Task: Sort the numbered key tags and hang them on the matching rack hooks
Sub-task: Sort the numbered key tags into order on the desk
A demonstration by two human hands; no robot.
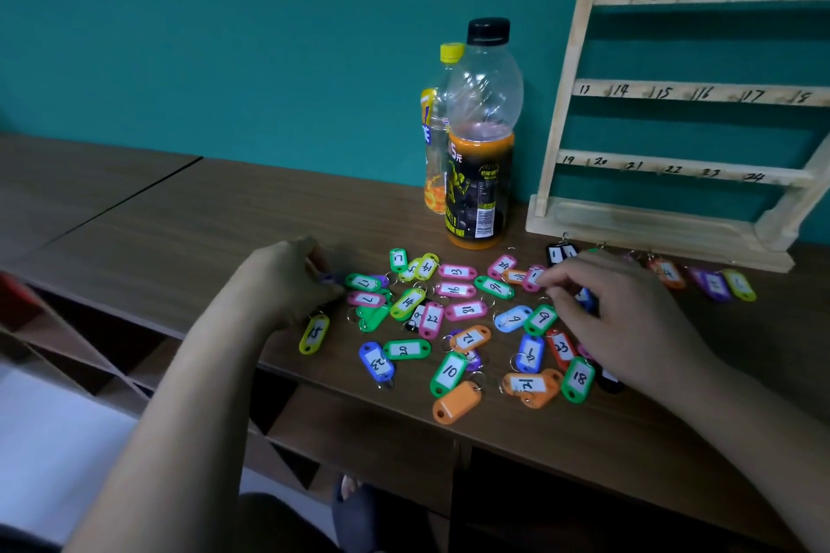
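On the worktop [224, 216], bright plastic key tags [467, 310] with handwritten numbers lie scattered between both hands; right hand [629, 328] pinches pink tag [532, 277], left hand [287, 278] curled, grip unclear.

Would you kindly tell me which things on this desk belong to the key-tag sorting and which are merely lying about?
For the job: coloured plastic key tags with handwritten numbers; pale wooden rack with numbered rails.
Just lying about: black-capped plastic bottle of orange drink; yellow-capped clear plastic bottle behind it.
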